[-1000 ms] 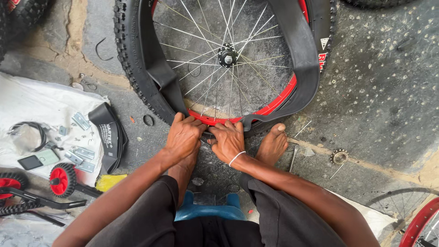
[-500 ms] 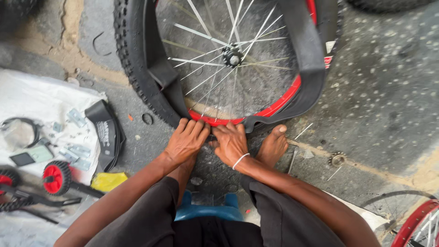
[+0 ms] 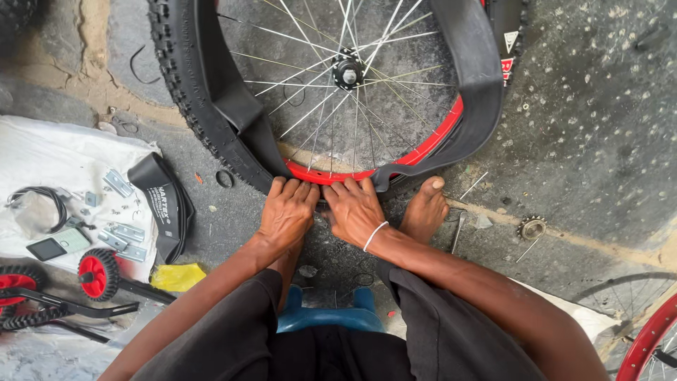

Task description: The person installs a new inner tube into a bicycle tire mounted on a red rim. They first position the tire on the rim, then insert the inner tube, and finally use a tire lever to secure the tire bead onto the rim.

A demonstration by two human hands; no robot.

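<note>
A person sits on a low blue stool (image 3: 326, 317) with a bike wheel standing in front. Both hands press flat on the knobby black tire (image 3: 204, 120) at the bottom of the red rim (image 3: 430, 144). The left hand (image 3: 288, 212) and the right hand (image 3: 354, 210) lie side by side, fingers spread. A floppy black inner tube (image 3: 474, 85) hangs out of the tire. One bare foot (image 3: 425, 209) rests just beside the right hand. A small red wheel (image 3: 99, 274) lies on a white sheet (image 3: 49, 152) to the left.

Bare forearms, no sleeves. Left hand (image 3: 288, 212) has no rings or bands; right hand (image 3: 355, 210) has a thin white band at the wrist. Dark charcoal shorts (image 3: 451, 331). Bare right foot (image 3: 425, 209), no shoe.
</note>
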